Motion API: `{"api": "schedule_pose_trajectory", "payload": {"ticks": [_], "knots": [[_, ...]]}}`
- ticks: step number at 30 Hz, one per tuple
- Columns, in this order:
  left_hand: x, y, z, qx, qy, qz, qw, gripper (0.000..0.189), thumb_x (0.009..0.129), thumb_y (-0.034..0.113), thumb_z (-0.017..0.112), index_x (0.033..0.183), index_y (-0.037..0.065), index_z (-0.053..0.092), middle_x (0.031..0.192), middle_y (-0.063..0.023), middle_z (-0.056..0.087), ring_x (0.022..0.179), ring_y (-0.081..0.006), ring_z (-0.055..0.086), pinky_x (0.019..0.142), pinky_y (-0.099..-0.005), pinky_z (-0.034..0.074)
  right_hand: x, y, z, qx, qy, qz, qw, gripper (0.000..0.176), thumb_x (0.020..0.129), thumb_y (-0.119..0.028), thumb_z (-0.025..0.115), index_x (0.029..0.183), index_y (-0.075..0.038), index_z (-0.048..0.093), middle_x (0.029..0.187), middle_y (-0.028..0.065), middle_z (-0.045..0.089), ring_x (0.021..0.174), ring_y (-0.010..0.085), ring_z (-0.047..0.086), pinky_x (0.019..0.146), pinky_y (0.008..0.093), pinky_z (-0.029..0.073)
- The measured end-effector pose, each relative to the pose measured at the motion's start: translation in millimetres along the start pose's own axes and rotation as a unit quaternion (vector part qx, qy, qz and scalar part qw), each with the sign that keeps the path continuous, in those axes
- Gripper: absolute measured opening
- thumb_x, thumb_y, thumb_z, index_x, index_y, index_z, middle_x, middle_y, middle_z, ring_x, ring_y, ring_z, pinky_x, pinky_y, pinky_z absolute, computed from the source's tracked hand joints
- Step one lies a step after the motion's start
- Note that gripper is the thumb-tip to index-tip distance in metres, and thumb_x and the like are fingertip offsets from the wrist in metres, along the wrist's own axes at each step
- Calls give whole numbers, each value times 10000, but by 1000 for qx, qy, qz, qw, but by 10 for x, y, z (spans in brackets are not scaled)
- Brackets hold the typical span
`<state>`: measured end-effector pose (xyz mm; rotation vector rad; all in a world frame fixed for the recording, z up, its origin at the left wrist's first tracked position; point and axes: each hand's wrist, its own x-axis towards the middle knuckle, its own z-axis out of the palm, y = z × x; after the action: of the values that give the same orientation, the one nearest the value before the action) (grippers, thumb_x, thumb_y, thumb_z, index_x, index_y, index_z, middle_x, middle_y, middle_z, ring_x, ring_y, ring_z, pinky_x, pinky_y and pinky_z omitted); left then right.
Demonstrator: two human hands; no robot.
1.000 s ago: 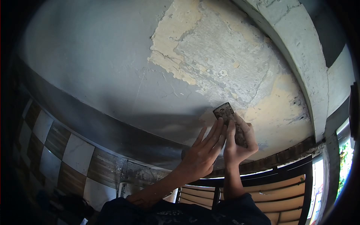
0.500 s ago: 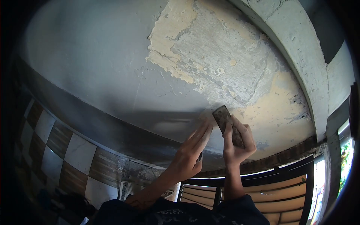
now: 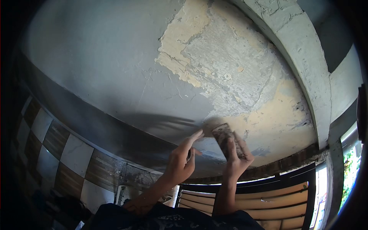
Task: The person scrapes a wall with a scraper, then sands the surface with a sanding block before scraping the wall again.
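My right hand (image 3: 238,155) is wrapped around a dusty, mottled rectangular sanding block (image 3: 222,138). The block is tilted and lies close against the peeling wall (image 3: 234,73); whether it touches cannot be told. To its left is my left hand (image 3: 182,159), raised, with fingers stretched toward the wall. A small dark thing (image 3: 189,154) shows between its thumb and palm, mostly hidden. Bare cream and whitish plaster shows where the grey paint (image 3: 99,57) is gone, with a ragged edge between them.
A pale concrete arch (image 3: 299,46) curves along the right. Brown and white checkered tiles (image 3: 76,149) cover the lower left. Below my arms is a dark-framed slatted panel (image 3: 272,201). Bright daylight enters through an opening (image 3: 349,165) at the far right.
My right hand and the block have moved down and slightly left along the wall. My left hand has dropped down and left, away from the block. The view has shifted slightly.
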<state>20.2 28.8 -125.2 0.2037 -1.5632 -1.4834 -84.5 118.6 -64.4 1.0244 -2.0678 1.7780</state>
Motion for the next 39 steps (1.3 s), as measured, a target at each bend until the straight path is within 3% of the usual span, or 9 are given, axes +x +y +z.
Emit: {"api": "schedule_pose_trajectory", "payload": {"ticks": [3,7,13,16,20,23,32,35,39], "knots": [[-90,-176,-56,15,-55,-34,998,449,891,-30,431,1334,5,367,1221,-187,547,769,-165,655,578,-244,511,-80,72,21,76,-50,106,990,207,784,-13,689,988,23,681,805,54,642,754,89,545,729,219,428],[-91,-27,-126,-18,-94,-132,987,453,883,-46,433,1328,11,377,1190,-176,567,677,-141,640,542,-228,501,-74,143,-36,122,-35,145,981,206,771,-29,712,967,27,684,850,88,678,760,107,601,739,227,473],[-118,-40,-272,4,-142,-178,974,392,881,-44,429,1268,18,457,1089,-136,628,542,-96,567,510,-218,486,242,-582,-234,-103,20,-19,994,182,734,-2,724,914,17,702,737,70,666,673,92,600,649,213,470],[-112,-30,-318,7,-150,-163,975,378,879,-33,434,1248,33,481,1037,-113,652,523,-81,551,500,-213,476,473,-713,-340,-187,-58,-166,966,186,713,33,693,896,7,705,629,64,607,561,71,517,518,204,400],[-103,67,-398,22,-156,-172,972,381,876,-25,439,1246,51,489,1009,-98,664,514,-71,541,492,-210,467,669,-668,-193,-231,-156,-168,945,165,696,57,683,850,2,706,628,66,616,537,71,541,499,193,407],[-92,77,-454,30,-156,-177,971,370,878,-17,442,1237,53,500,1001,-95,666,514,-70,538,493,-207,465,622,-825,-322,-234,-96,-199,947,140,704,27,688,841,4,700,643,73,632,547,77,574,505,191,418],[-121,83,-428,22,-164,-172,971,349,885,-16,440,1219,46,520,991,-104,666,526,-85,548,494,-216,456,711,-890,-324,-231,-142,-206,940,149,687,56,693,827,5,701,675,83,660,603,90,625,552,208,492],[-165,112,-410,36,-176,-161,971,347,885,-19,441,1217,43,520,985,-103,668,525,-86,548,491,-220,452,782,-681,-141,-202,-240,-210,926,129,698,40,696,822,3,697,701,95,670,619,125,653,564,221,513],[-155,158,-463,42,-178,-163,970,346,884,-19,442,1214,46,523,971,-97,674,520,-80,544,488,-223,449,738,-767,-218,-220,-157,-194,943,108,709,17,695,816,8,686,715,96,671,619,149,660,584,232,517]]}}
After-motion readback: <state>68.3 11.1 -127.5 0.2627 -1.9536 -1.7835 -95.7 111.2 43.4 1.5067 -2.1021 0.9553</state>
